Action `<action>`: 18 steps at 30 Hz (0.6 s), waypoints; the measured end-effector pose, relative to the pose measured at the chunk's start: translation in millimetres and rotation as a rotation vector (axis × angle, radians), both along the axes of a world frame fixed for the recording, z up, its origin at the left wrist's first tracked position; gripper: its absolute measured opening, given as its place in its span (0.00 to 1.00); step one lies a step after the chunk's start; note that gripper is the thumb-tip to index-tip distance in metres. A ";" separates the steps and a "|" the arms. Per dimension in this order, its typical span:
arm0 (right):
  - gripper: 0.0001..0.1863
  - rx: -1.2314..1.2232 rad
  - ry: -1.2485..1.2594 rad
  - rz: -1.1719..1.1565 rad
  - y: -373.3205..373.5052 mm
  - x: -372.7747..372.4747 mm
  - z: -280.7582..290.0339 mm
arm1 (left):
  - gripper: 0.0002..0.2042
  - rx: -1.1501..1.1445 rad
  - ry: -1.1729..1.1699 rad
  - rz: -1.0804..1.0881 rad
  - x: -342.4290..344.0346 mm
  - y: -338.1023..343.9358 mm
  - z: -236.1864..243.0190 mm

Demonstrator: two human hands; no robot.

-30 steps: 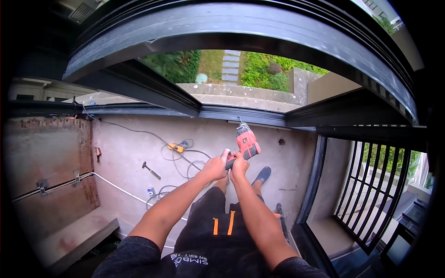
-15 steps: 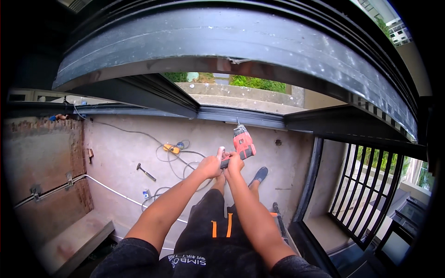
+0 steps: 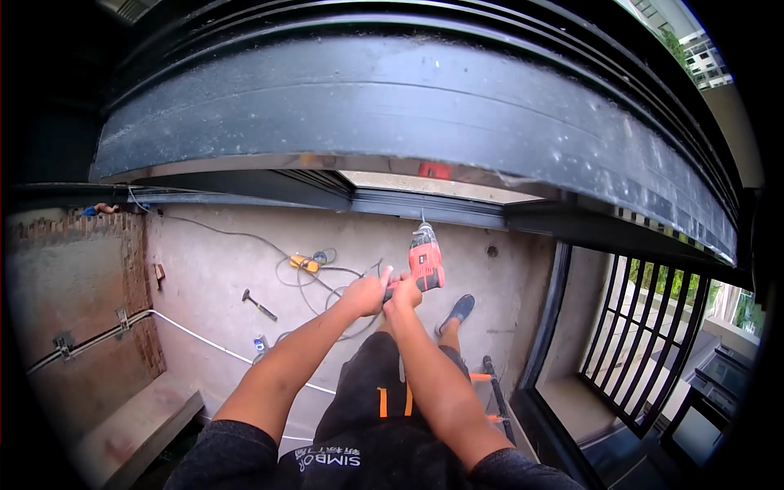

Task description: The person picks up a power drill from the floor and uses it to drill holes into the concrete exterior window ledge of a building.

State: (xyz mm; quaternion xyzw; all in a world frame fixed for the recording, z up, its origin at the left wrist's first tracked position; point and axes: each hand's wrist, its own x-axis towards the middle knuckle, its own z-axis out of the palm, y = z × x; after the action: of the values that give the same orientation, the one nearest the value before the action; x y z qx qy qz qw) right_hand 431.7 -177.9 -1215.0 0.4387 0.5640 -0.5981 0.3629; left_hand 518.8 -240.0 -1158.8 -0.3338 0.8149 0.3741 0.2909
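A red and black power drill (image 3: 425, 260) is in front of me, its bit pointing away toward the dark lower window track (image 3: 445, 204). The tip appears close to the track's edge; whether it touches I cannot tell. My right hand (image 3: 405, 294) is closed round the drill's black handle. Beside it, my left hand (image 3: 366, 295) is closed at the handle's rear end, thumb raised, partly hidden by the right hand. A dark cord (image 3: 359, 331) trails behind my left hand.
A dark metal beam (image 3: 392, 102) crosses overhead, close to me. On the floor lie a hammer (image 3: 260, 305), a yellow tool (image 3: 304, 263) among cord loops, and a small blue and white can (image 3: 260, 344). A white pipe (image 3: 196, 336) runs left. Railings (image 3: 645, 335) stand right.
My view has tilted, so the overhead beam sits lower and covers most of the window opening. The drill stands a little straighter; both hands keep their hold.
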 end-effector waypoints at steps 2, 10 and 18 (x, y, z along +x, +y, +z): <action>0.04 0.003 0.015 -0.006 1.1 -1.9 -3.8 | 0.44 0.012 0.004 0.013 0.6 8.8 -4.4; 0.05 -0.063 0.083 0.178 -40.7 -61.4 -14.8 | 0.46 0.003 0.026 0.154 -54.6 -24.4 -2.1; 0.08 0.128 0.096 0.152 -24.6 -27.5 -19.6 | 0.37 0.038 -0.010 0.068 -28.9 -8.0 -14.2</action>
State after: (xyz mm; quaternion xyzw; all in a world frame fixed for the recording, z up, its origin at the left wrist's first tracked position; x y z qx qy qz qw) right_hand 404.2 -202.5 -1234.5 0.3878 0.6495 -0.5520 0.3508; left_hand 489.9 -248.0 -1173.0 -0.3576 0.7944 0.3974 0.2884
